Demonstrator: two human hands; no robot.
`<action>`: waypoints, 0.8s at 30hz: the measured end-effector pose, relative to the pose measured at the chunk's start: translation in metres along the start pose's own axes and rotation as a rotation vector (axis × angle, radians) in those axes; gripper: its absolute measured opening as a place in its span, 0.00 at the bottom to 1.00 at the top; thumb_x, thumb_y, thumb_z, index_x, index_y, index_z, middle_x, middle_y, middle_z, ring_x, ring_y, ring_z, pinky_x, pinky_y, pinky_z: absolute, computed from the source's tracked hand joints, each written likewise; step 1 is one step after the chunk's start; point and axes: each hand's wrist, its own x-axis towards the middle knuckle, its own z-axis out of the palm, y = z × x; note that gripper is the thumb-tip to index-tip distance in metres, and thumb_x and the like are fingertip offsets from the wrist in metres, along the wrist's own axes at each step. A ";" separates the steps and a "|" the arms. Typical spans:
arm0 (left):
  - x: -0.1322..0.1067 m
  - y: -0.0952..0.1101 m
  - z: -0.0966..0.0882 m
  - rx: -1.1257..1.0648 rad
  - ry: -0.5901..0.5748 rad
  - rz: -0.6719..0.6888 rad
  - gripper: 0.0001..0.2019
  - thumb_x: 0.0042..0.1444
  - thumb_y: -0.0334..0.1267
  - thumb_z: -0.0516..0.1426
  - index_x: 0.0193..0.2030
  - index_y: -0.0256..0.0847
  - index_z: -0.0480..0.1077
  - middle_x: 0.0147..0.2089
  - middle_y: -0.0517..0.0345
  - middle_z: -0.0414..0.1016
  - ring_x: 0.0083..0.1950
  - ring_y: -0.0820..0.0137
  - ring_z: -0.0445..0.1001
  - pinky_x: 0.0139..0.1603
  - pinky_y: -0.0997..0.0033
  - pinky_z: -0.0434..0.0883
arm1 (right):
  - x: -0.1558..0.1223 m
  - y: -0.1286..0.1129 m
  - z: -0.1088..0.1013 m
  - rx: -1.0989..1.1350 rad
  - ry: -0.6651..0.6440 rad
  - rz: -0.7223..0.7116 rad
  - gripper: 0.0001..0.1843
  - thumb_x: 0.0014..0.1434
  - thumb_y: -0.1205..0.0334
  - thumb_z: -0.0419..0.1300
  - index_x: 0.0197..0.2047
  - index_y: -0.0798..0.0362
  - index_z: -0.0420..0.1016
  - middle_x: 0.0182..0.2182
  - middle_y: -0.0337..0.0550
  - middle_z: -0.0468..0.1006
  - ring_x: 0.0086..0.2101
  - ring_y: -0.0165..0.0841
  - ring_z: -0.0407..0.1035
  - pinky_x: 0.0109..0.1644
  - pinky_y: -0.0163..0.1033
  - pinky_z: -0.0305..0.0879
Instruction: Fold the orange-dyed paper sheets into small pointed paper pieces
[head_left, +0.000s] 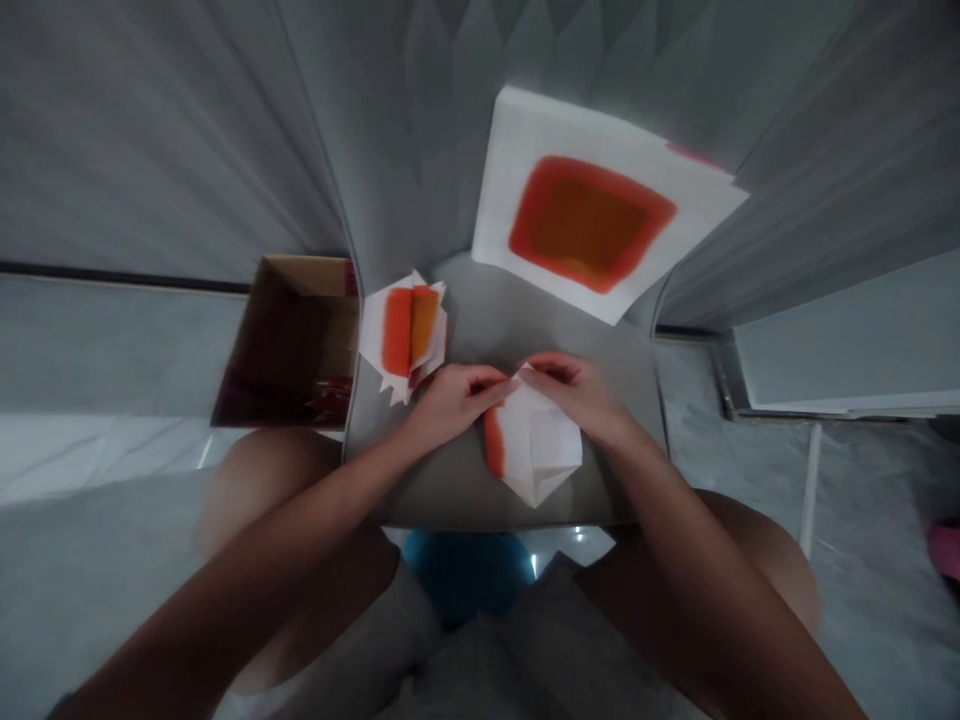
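A partly folded sheet of paper (pixel 541 440), white with an orange-red patch along its left side, lies on the grey chair seat (pixel 442 495). At its top edge my left hand (pixel 459 402) pinches the left of the corner between thumb and fingers. My right hand (pixel 571 392) is closed on the same corner from the right, fingertips close to those of the left. Left of my hands rests a folded paper piece (pixel 409 335) with orange-red and orange panels and several pointed tips.
A stack of white paper sheets (pixel 495 215) with a printed orange-red square leans toward the chair's backrest (pixel 390 130). An open cardboard box (pixel 281 340) with red packets stands on the floor at left. Something blue (pixel 469 570) shows below the seat's front edge.
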 end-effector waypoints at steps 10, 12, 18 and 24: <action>0.001 -0.002 0.001 0.051 -0.003 0.010 0.18 0.68 0.51 0.57 0.37 0.39 0.78 0.34 0.59 0.81 0.35 0.71 0.75 0.36 0.73 0.66 | 0.001 0.001 0.004 -0.028 0.068 -0.042 0.19 0.55 0.41 0.70 0.38 0.48 0.85 0.33 0.41 0.83 0.32 0.34 0.74 0.35 0.39 0.68; 0.001 -0.002 0.001 0.065 -0.001 0.012 0.18 0.68 0.51 0.56 0.37 0.39 0.79 0.33 0.59 0.81 0.34 0.71 0.75 0.36 0.72 0.66 | 0.001 0.001 0.004 -0.031 0.078 -0.048 0.19 0.55 0.41 0.70 0.37 0.48 0.85 0.33 0.41 0.83 0.32 0.34 0.74 0.35 0.39 0.68; 0.002 -0.003 0.001 -0.003 0.023 -0.002 0.17 0.63 0.52 0.61 0.40 0.38 0.81 0.36 0.57 0.83 0.36 0.70 0.76 0.37 0.72 0.69 | 0.002 0.002 0.003 -0.041 0.076 -0.034 0.18 0.55 0.42 0.69 0.38 0.47 0.86 0.34 0.41 0.84 0.33 0.35 0.74 0.36 0.39 0.68; 0.002 -0.003 0.002 -0.058 0.042 -0.016 0.15 0.59 0.50 0.65 0.39 0.38 0.81 0.37 0.55 0.84 0.35 0.70 0.77 0.36 0.72 0.70 | 0.001 0.002 0.002 -0.058 0.046 -0.037 0.18 0.58 0.42 0.67 0.40 0.48 0.85 0.34 0.42 0.83 0.33 0.34 0.73 0.35 0.39 0.66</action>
